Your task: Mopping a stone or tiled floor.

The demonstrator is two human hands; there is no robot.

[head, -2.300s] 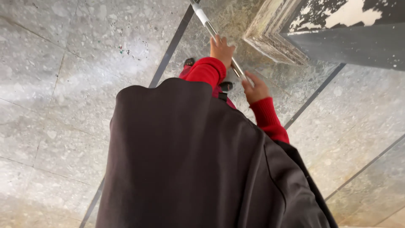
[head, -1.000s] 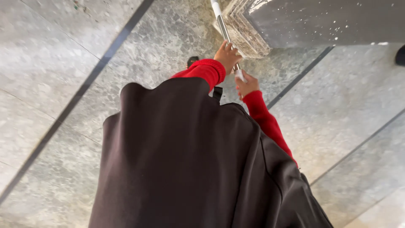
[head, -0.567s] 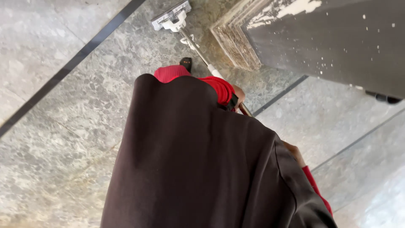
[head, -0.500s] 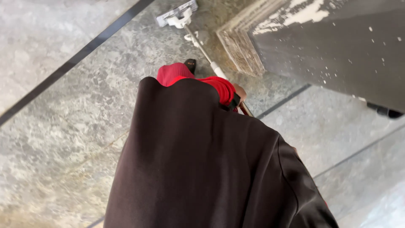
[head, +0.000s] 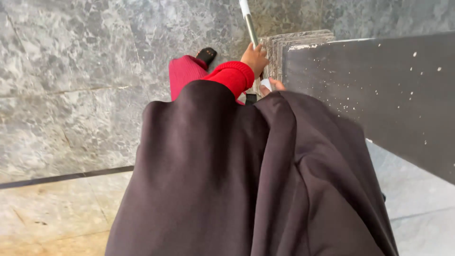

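Seen from the head camera looking straight down, the left hand (head: 254, 57) is wrapped around a thin metal pole (head: 249, 28), fingers curled tight on the shaft, its wrist in a red ribbed sleeve (head: 232, 76); the pole runs up and away from the hand to the top edge of the view, with a white section at its far end, and whatever is fixed to that end lies out of sight; the right hand (head: 275, 86) sits just below the left on the same pole, mostly covered by a loose dark brown garment (head: 246, 180), so only a bit of thumb and knuckle shows beside a white part of the handle, and I cannot tell how firmly it grips; the garment fills the lower middle of the picture; a red trouser leg (head: 182, 73) and a black shoe (head: 206, 54) show just left of the hands, standing on a grey marbled stone floor (head: 71, 71) crossed by a dark joint line (head: 66, 176); just right of the pole rises a dark speckled pillar (head: 379, 95) with a stepped stone base (head: 296, 40), the pole passing close beside that base.
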